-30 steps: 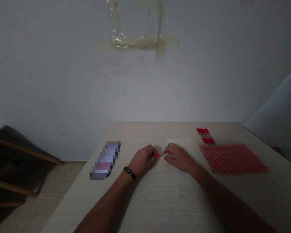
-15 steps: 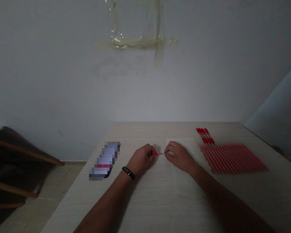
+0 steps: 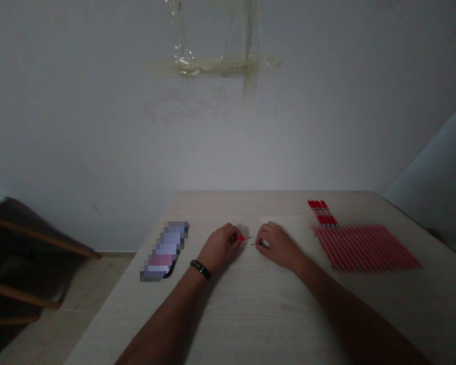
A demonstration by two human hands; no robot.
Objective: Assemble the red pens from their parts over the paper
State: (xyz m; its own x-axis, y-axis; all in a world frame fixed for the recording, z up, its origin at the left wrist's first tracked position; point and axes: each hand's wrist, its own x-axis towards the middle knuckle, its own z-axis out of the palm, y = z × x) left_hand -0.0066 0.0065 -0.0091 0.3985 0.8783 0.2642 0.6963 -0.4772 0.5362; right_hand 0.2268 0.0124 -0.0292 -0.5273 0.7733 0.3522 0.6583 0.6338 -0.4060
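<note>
My left hand [image 3: 222,247], with a black band on its wrist, rests on the pale wooden table [image 3: 228,324] and is closed in a pinch on a small red pen cap [image 3: 240,238]. My right hand [image 3: 279,246] lies just to its right, fingers closed round a thin pen part [image 3: 259,245] whose pale tip points left. A small gap separates the red cap from that tip. Under my right hand lies a white sheet of paper [image 3: 289,225].
A row of several red pens [image 3: 365,247] lies on the table at the right, with a few red caps [image 3: 321,210] behind them. A blurred-out flat object [image 3: 165,251] lies left of my hands. Dark chair or furniture [image 3: 19,253] stands at far left. Wall behind the table.
The red cap and the pen tip, joined one second ago, have come apart. My left hand has shifted slightly left and my right hand slightly back.
</note>
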